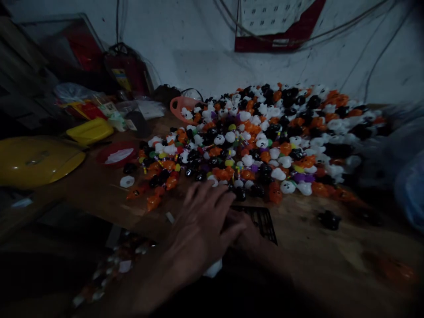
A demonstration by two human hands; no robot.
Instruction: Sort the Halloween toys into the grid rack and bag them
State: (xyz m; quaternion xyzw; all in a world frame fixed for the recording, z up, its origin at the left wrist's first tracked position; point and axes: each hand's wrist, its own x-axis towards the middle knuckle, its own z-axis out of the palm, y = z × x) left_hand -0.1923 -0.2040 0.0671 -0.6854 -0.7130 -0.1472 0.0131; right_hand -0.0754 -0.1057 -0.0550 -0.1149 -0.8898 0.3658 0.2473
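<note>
Centrally, the left hand (205, 216) extends toward the near edge of the heap (248, 150), a broad spread of small white, orange and black toys across the middle and right of the frame. Its back faces up, with the fingers slightly apart; the palm is hidden, so whether it holds anything cannot be told. The right hand (243, 229), largely covered by the left thumb, gives no view of its fingertips, and its grip cannot be judged. The step in hand is probably close handwork at the heap's edge; picking out one toy from here would call for parting the hands and a narrow pinch.

Beside the right hand, a black grid (263, 218) lies on the table (298, 234). A black toy (329, 219) sits apart at right. At left are a red bowl (101, 158) and a yellow box (91, 131); at far right, a plastic bag (410, 190). The crossed hands, tangled toys and dim light seem the chief obstacles, the left hand masking whatever lies beneath.
</note>
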